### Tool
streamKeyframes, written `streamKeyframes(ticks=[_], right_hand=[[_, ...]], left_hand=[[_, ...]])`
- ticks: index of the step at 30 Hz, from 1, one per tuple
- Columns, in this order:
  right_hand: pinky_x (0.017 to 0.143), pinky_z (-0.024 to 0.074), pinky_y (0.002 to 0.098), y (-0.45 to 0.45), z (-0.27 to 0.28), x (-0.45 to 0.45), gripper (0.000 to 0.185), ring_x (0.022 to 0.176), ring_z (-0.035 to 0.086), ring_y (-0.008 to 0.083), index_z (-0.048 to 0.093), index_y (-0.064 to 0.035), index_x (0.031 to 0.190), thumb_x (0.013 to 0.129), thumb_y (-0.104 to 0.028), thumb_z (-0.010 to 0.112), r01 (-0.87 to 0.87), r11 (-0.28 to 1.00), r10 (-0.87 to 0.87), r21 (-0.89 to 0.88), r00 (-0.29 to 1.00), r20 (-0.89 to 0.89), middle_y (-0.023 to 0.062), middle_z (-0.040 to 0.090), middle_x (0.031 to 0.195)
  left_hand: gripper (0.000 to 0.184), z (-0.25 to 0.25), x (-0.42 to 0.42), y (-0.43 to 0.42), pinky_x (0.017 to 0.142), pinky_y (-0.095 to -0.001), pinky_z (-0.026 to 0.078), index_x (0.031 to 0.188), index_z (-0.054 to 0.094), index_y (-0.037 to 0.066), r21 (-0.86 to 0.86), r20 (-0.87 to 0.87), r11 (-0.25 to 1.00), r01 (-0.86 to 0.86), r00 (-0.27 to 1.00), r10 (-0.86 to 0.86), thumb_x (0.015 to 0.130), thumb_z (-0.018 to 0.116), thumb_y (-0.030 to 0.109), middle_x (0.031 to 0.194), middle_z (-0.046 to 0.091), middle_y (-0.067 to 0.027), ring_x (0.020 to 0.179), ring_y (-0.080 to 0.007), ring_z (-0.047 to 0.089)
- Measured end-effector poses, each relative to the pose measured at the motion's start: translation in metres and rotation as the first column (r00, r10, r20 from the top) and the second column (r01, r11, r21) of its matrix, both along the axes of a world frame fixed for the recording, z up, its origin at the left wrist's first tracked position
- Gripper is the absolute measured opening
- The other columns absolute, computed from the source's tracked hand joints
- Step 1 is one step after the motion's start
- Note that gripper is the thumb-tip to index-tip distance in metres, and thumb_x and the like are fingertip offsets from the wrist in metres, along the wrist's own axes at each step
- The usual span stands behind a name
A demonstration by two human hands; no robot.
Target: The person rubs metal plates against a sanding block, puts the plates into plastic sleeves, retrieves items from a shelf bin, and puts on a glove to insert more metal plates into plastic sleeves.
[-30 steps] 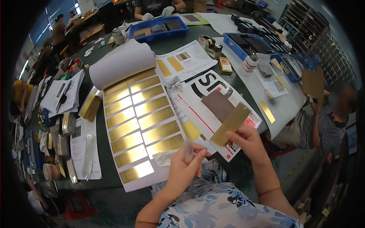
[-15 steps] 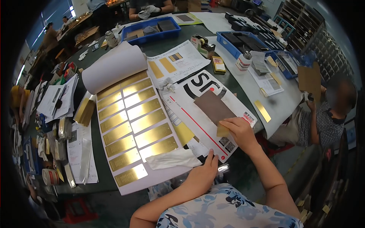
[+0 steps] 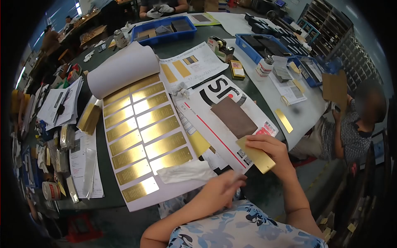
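Observation:
My right hand [image 3: 272, 151] grips a gold metal plate [image 3: 258, 156] by its side, tilted above the near end of a white printed bag [image 3: 219, 124]. On that bag lies a flat dark brown rectangular sheet [image 3: 233, 118], just beyond the plate. My left hand [image 3: 223, 188] is at the bag's near edge, its fingers curled and smeared by motion. Beside it a crumpled white cloth [image 3: 186, 171] rests on a white backing sheet [image 3: 165, 194]. Two columns of gold plates [image 3: 159, 118] cover this backing sheet, whose far end is rolled over.
Farther off stand a tape dispenser [image 3: 220, 48], a yellow box [image 3: 237, 69], a white bottle [image 3: 265, 68] and blue trays [image 3: 165, 39]. Papers and packets crowd the left side. One person [image 3: 351, 120] sits at the right; gloved hands [image 3: 161, 10] work across the table.
My right hand has lifted the gold plate off the brown sheet's near end and brought it closer to me, showing more of its face. My left hand has risen off the bag's edge.

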State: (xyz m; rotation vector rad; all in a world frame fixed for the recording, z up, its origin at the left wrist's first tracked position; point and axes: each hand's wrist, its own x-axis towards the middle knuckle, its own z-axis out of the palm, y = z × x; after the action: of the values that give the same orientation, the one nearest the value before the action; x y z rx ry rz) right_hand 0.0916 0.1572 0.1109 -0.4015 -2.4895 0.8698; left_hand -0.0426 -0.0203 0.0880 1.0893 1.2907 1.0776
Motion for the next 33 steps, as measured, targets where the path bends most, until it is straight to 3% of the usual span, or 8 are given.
streamKeyframes(ticks=[2, 8, 10, 13, 15, 22, 25, 33], right_hand=[[0.085, 0.0502, 0.0315, -0.011, 0.014, 0.0, 0.029, 0.102, 0.063, 0.0251, 0.069, -0.0047, 0.103, 0.075, -0.002, 0.066, -0.078, 0.99, 0.077, -0.118, 0.997, -0.009, 0.0125, 0.065, 0.114], [0.09, 0.0492, 0.03, -0.031, 0.014, -0.026, 0.026, 0.106, 0.063, 0.0224, 0.067, -0.0005, 0.109, 0.083, -0.006, 0.061, -0.439, 0.796, 0.436, -0.416, 0.893, -0.108, 0.0127, 0.064, 0.116], [0.088, 0.0502, 0.0304, -0.044, 0.009, -0.038, 0.031, 0.105, 0.062, 0.0209, 0.059, 0.0022, 0.12, 0.092, -0.01, 0.057, -0.276, 0.604, 0.151, -0.748, 0.961, -0.232, 0.0118, 0.065, 0.111], [0.077, 0.0532, 0.0313, -0.028, -0.02, -0.04, 0.034, 0.097, 0.065, 0.0208, 0.052, 0.0053, 0.124, 0.098, -0.016, 0.049, -0.066, 0.645, -0.045, -0.761, 0.991, -0.124, 0.0146, 0.063, 0.113], [0.07, 0.0532, 0.0307, -0.033, -0.021, -0.047, 0.034, 0.088, 0.066, 0.0206, 0.05, 0.0062, 0.123, 0.1, -0.018, 0.045, -0.153, 0.421, -0.073, -0.894, 0.977, -0.202, 0.0153, 0.065, 0.103], [0.066, 0.052, 0.0255, -0.053, -0.006, -0.063, 0.023, 0.075, 0.068, 0.019, 0.047, 0.004, 0.117, 0.095, -0.003, 0.051, -0.16, 0.576, -0.017, -0.802, 0.978, -0.208, 0.0148, 0.068, 0.088], [0.065, 0.0521, 0.0255, -0.062, 0.005, -0.075, 0.024, 0.074, 0.067, 0.0178, 0.048, 0.0047, 0.118, 0.095, -0.003, 0.051, -0.103, 0.646, -0.085, -0.757, 0.975, -0.205, 0.0149, 0.068, 0.089], [0.066, 0.0537, 0.0256, -0.082, 0.024, -0.101, 0.026, 0.074, 0.067, 0.0188, 0.048, 0.0058, 0.12, 0.095, -0.001, 0.051, -0.2, 0.778, -0.001, -0.596, 0.948, -0.32, 0.0172, 0.068, 0.093]], left_hand=[[0.035, 0.024, -0.021, -0.01, 0.041, -0.0229, 0.038, 0.12, 0.046, -0.005, -0.27, 0.38, 0.956, -0.117, 0.899, 0.217, 0.098, 0.051, 0.022, 0.079, 0.06, -0.0116, 0.043, -0.0116, 0.05], [0.029, 0.024, -0.04, -0.032, 0.039, -0.0172, 0.031, 0.108, 0.05, -0.002, -0.213, 0.499, 0.926, -0.31, 0.781, 0.376, 0.097, 0.054, 0.025, 0.08, 0.065, -0.0102, 0.044, -0.0052, 0.049], [0.027, 0.027, -0.04, -0.036, 0.039, -0.0172, 0.031, 0.106, 0.05, -0.001, -0.236, 0.46, 0.904, -0.357, 0.778, 0.427, 0.096, 0.055, 0.023, 0.081, 0.066, -0.011, 0.044, -0.0052, 0.049], [0.012, 0.03, -0.048, -0.047, 0.037, -0.0165, 0.028, 0.099, 0.049, 0.003, -0.249, 0.474, 0.801, -0.545, 0.652, 0.591, 0.094, 0.056, 0.011, 0.077, 0.067, -0.0184, 0.043, -0.0069, 0.049], [0.011, 0.018, -0.056, -0.06, 0.038, -0.0162, 0.028, 0.1, 0.049, 0.004, -0.168, 0.427, 0.762, -0.625, 0.651, 0.628, 0.093, 0.056, 0.008, 0.079, 0.067, -0.0206, 0.043, -0.0068, 0.05], [0.03, 0.029, -0.069, -0.081, 0.048, -0.0179, 0.039, 0.11, 0.052, -0.005, -0.111, 0.343, 0.789, -0.604, 0.722, 0.601, 0.088, 0.063, 0.012, 0.093, 0.068, -0.0184, 0.056, -0.0089, 0.055], [0.039, 0.017, -0.083, -0.102, 0.057, -0.0221, 0.044, 0.116, 0.055, -0.006, -0.081, 0.55, 0.698, -0.711, 0.552, 0.627, 0.087, 0.064, 0.018, 0.098, 0.067, -0.0178, 0.068, -0.0108, 0.057], [0.016, 0.002, -0.084, -0.126, 0.075, -0.0329, 0.053, 0.092, 0.064, -0.003, -0.231, 0.652, 0.709, -0.667, 0.434, 0.622, 0.09, 0.061, 0.012, 0.087, 0.068, -0.0165, 0.078, -0.0219, 0.065]])
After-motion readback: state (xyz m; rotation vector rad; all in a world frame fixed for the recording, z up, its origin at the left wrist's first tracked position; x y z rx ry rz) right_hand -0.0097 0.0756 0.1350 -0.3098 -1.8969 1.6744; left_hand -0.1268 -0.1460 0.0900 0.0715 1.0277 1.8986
